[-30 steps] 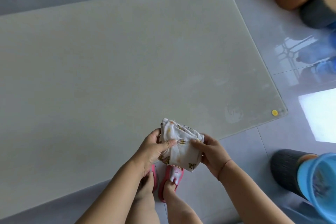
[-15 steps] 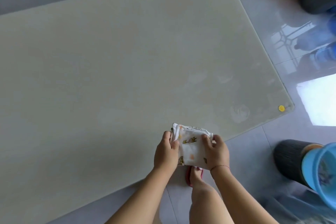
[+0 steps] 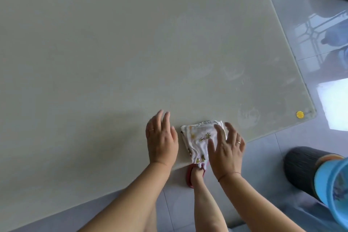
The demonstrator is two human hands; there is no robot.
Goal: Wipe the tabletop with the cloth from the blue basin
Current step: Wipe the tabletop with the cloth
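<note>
Cloth point(image 3: 199, 137) lies folded on tabletop point(image 3: 113, 43), long axis running near-far.

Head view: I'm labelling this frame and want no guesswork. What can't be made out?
All in the head view:
- Blue plastic basin: cut off by the right and bottom edges; contents unreadable.
- Dark ribbed round stool: right part hidden behind the basin.
- Folded white printed cloth: right portion covered by the right hand; print blurred.
- Yellow round sticker on the pale glass tabletop: too small to read.
</note>
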